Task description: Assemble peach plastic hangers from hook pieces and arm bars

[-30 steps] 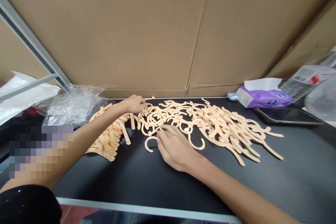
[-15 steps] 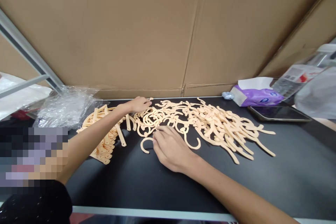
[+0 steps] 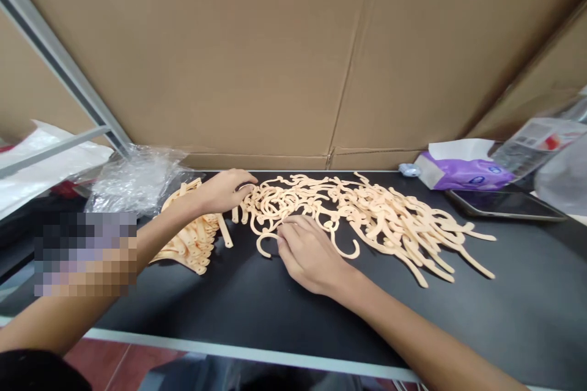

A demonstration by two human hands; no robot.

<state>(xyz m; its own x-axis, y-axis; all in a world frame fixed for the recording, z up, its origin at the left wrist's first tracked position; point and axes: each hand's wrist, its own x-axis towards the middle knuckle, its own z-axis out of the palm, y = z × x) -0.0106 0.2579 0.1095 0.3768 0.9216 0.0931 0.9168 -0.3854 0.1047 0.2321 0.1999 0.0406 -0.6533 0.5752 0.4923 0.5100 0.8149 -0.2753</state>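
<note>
Brown cardboard (image 3: 238, 61) backs a black tabletop (image 3: 257, 311) in the head view. Clock positions are taken from the right hand (image 3: 307, 253), whose curled fingers meet a hook piece (image 3: 259, 245) at nine; its hold, and that of the left hand (image 3: 227, 190) at ten, fingers bent, cannot be told. Overlapping hooks (image 3: 275, 201) at eleven may snag neighbours if pulled; the left forearm (image 3: 167, 223), crossing the strip pile (image 3: 186, 243) at nine, could scatter it.

My left hand (image 3: 227, 189) reaches farther forward, fingers (image 3: 247, 178) bent; my right hand (image 3: 309, 253) sits nearer me, palm down, fingers curled.
</note>
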